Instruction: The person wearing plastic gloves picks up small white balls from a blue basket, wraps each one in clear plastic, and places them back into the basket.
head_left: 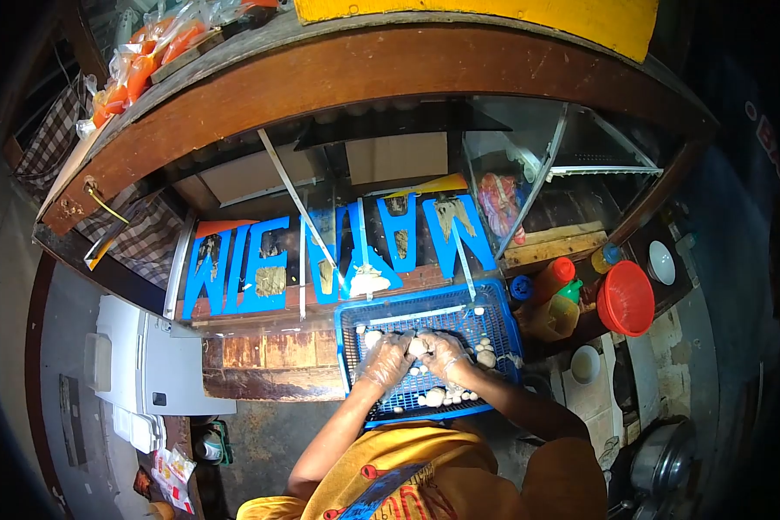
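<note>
A blue plastic basket with a mesh floor stands in front of me, with pale round lumps scattered in it, possibly dough or meatballs. Both of my hands wear thin clear plastic gloves. Over the basket, my left hand and my right hand meet with curled fingers around a pale lump. Small bits lie below the fingers. To the right of my right hand rest several more lumps; another is by the left hand. The fingers partly hide the held lump.
Behind the basket is a glass-fronted wooden stall with blue lettering. At right stand a red bowl, a red bottle, a yellowish container and white bowls. A white box is at left; a metal pot sits lower right.
</note>
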### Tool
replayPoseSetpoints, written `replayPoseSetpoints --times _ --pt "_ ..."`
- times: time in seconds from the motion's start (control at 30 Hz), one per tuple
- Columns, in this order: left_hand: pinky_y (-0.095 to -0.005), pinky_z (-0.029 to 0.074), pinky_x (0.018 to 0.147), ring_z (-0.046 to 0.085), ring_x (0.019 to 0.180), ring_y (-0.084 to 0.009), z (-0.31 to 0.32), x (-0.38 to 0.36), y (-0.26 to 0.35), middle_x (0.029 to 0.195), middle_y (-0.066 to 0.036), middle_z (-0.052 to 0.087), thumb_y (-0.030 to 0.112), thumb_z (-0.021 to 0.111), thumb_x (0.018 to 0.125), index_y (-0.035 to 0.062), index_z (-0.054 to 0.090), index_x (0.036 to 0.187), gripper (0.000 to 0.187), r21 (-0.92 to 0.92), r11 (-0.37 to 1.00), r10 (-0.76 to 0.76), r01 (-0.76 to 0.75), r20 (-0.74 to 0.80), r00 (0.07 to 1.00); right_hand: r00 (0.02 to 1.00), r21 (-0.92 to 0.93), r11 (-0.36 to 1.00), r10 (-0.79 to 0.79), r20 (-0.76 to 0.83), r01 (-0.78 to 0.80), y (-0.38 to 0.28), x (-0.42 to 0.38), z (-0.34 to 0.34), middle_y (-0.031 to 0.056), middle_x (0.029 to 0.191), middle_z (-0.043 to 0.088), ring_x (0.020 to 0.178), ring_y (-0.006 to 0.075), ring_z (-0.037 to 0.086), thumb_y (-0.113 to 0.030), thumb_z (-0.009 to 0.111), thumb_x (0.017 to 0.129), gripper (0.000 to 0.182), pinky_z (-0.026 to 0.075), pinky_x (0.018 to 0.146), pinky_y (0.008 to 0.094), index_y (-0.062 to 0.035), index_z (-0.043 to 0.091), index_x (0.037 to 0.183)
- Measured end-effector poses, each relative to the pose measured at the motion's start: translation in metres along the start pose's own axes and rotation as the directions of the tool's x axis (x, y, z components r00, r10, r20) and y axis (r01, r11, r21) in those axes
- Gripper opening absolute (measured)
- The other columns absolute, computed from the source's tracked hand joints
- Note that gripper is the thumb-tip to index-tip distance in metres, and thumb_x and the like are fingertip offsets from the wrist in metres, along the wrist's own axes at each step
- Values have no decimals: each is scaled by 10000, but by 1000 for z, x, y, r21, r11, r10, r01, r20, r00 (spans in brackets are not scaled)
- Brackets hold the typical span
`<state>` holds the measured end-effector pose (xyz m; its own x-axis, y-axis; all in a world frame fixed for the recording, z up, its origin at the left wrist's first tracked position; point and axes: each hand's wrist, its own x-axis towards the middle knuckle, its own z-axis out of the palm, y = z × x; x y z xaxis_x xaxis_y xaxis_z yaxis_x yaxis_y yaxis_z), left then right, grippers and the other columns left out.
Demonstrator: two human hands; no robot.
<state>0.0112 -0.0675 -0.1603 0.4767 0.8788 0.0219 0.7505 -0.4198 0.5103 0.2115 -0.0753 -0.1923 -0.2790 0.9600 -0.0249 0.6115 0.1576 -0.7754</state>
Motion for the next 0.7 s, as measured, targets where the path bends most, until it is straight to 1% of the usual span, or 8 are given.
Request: replayPoseSetpoints --times 0.07,0.1,0.17,0.2,0.3,0.47,0.53,0.7 --pt "-530 539 979 664 1118 -450 6 -3 -4 1159 -271 708 192 724 943 1 595 1391 504 -102 995 -8 4 -36 999 996 -9 998 -66 -68 65 -4 -1 -4 212 1082 745 1001 402 729 -125 817 836 420 586 886 460 -44 698 1230" --pt "-530 539 979 664 1118 -450 5 -4 -3 1159 -271 708 192 724 943 1 595 1391 504 -99 995 -7 3 -39 999 993 -46 997 -61 -96 57 -6 -1 -3 209 1073 744 987 396 731 -131 821 836 425 586 884 455 -42 699 1234" --pt "-514 545 984 666 1108 -456 2 -5 -1 1213 -256 689 151 753 922 13 606 1402 521 -240 971 -32 19 -47 998 994 19 998 -54 -93 56 -8 -3 -7 209 1073 744 980 399 728 -142 825 836 434 584 881 457 -36 700 1237" --pt "-514 545 984 666 1108 -456 1 -6 0 1213 -256 689 151 753 922 13 606 1402 521 -239 971 -30 18 -49 998 995 83 995 -44 -87 51 -12 -6 -11 208 1073 743 972 401 725 -153 830 835 443 582 878 459 -31 700 1241" --pt "-493 531 1050 651 1213 -458 -5 -7 5 1311 -275 678 135 761 922 -6 608 1409 530 -297 953 -58 52 -11 998 997 32 999 -32 -67 34 -23 -8 -24 211 1086 743 994 399 715 -173 830 841 453 577 894 463 -17 706 1248" --pt "-489 543 1024 669 1178 -450 -19 -7 15 1273 -275 692 148 758 935 -14 620 1396 508 -278 960 -1 -27 -99 995 989 -82 990 -125 -73 119 -39 -11 -42 205 1086 734 1010 396 712 -170 822 847 446 574 899 462 -23 710 1254" --pt "-485 551 1006 675 1163 -451 -30 -7 21 1256 -272 696 156 754 945 -11 627 1390 492 -311 950 -10 -13 -72 997 983 -6 991 -133 -128 133 -46 -13 -47 196 1075 724 1002 399 708 -166 824 843 449 572 885 463 -29 712 1256" --pt "-496 564 942 687 1101 -446 -45 -3 28 1185 -248 702 168 741 965 5 620 1393 473 -283 957 25 -72 -164 986 962 16 985 -165 -217 172 -63 -11 -60 184 1077 727 989 378 719 -156 833 860 415 583 880 440 -33 719 1239"
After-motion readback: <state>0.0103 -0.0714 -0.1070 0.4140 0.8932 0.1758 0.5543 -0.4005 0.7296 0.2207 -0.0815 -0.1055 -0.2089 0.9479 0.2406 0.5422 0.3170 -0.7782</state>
